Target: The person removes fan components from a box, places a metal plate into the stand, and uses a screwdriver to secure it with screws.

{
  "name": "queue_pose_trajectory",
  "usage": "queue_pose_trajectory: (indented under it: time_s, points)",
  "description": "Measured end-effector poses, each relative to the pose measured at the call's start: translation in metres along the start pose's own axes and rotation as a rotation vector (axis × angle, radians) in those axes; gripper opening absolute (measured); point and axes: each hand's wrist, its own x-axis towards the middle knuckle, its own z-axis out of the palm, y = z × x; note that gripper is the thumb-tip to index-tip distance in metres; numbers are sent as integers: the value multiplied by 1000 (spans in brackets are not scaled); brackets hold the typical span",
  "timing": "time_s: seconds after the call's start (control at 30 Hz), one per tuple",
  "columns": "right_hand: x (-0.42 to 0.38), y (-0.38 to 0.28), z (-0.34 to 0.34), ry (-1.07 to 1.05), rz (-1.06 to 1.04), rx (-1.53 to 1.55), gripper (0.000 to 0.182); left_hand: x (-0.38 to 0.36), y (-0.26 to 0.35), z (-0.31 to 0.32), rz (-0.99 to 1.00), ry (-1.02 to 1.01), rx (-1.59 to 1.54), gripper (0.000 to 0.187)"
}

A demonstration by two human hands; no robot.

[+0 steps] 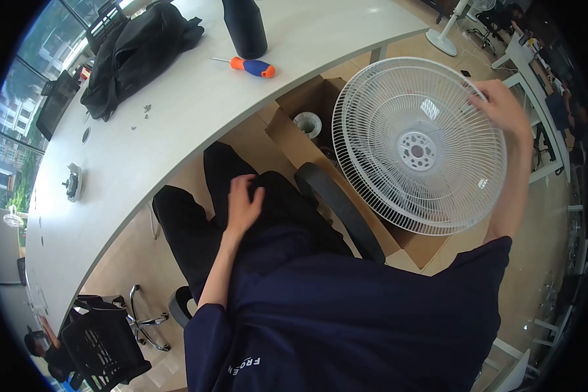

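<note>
Head view: gripping grille [417, 151] by rim in closed fingers of right hand [504, 110], partly over box [299, 145]. Mounted on nothing visible; cannot tell how much remains. Holding nothing in left hand [243, 208], with fingers loosely bent above lap [284, 196]. Beyond left fingers, on table [176, 104]: untouched screwdriver [258, 68], bottle [245, 29], bag [140, 52]. Between both hands, crowding in beside box: chair arm [346, 212].

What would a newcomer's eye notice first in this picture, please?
Most likely the large white round grille, held at its rim by the right hand and partly hiding an open cardboard box. Next, the orange and blue screwdriver stands out on the white table, lying beside a dark bottle.
</note>
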Motion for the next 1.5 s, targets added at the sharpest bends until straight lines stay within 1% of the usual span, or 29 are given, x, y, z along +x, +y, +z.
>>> queue_pose_trajectory:
  time_s: [0.07,0.13,0.2,0.27,0.3,0.37,0.4,0.47,0.5,0.53,0.57,0.6,0.63,0.7,0.73,0.77,0.8,0.83,0.9,0.97,1.1,1.17,1.2,1.27,1.3,1.37,1.4,1.47,1.5]
  points:
    - [-13,9,-27,7,13,62,20,7,40,15,38,-162,-231,44]
    - [-23,19,-55,109,-68,212,27,14,74,30,193,-271,-251,53]
    - [-45,11,-80,187,-38,194,32,22,105,40,157,-324,-269,59]
    - [-63,8,-98,264,-9,185,38,35,135,32,48,-457,-121,66]
    - [-66,13,-110,284,-41,181,41,48,151,21,62,-436,-114,66]
    - [-73,22,-127,292,-64,231,41,55,173,2,81,-726,-308,78]
    - [-75,30,-132,309,-85,230,41,53,148,33,171,-752,-664,85]
    - [-83,48,-131,492,-142,282,47,33,147,39,125,-781,-992,87]
    - [-84,51,-139,473,-132,176,49,25,149,37,112,-759,-1167,86]
    - [-88,46,-140,401,-45,204,49,16,149,32,100,-721,-1342,85]
    - [-87,39,-138,333,28,226,50,10,153,14,72,-656,-1282,79]
    - [-80,34,-131,368,37,184,52,1,155,-5,-49,-555,-1178,69]
    - [-70,15,-127,363,-24,190,52,-3,150,-21,-25,-523,-1156,64]
    - [-58,-22,-114,105,-2,293,48,-11,134,-56,-45,-428,-1107,50]
    - [-50,-31,-97,99,-41,292,48,-14,125,-78,-90,-359,-1089,43]
    - [-39,-39,-69,162,-109,495,43,-18,121,-107,-140,-331,-1112,38]
    - [-27,-48,-47,223,-176,702,37,-25,123,-137,-183,-251,-1059,41]
    - [-18,-64,-35,213,-207,707,37,-33,110,-163,-234,-212,-1030,41]
    - [-5,-105,-13,49,-223,816,36,-54,102,-218,-303,-116,-982,39]
    - [19,-153,10,-21,-303,861,35,-82,96,-266,-363,23,-896,39]
    - [38,-282,38,-333,-384,1085,32,-136,97,-340,-526,420,-664,44]
    - [59,-337,62,-400,-475,1170,31,-171,96,-370,-460,447,-488,51]
    - [74,-363,78,-403,-556,1205,31,-188,85,-385,-465,457,-489,51]
    - [82,-419,93,-525,-486,1215,29,-221,51,-417,-599,549,-709,65]
    - [97,-444,109,-605,-536,1244,29,-249,31,-425,-605,556,-704,65]
    - [104,-487,139,-667,-602,1278,29,-298,3,-433,-184,591,-1210,82]
    - [99,-508,151,-660,-612,1274,30,-311,3,-429,-173,602,-1204,82]
    - [96,-546,179,-748,-612,1356,30,-341,6,-412,80,850,-1332,91]
    - [88,-563,186,-757,-619,1351,30,-353,-2,-401,81,861,-1329,91]
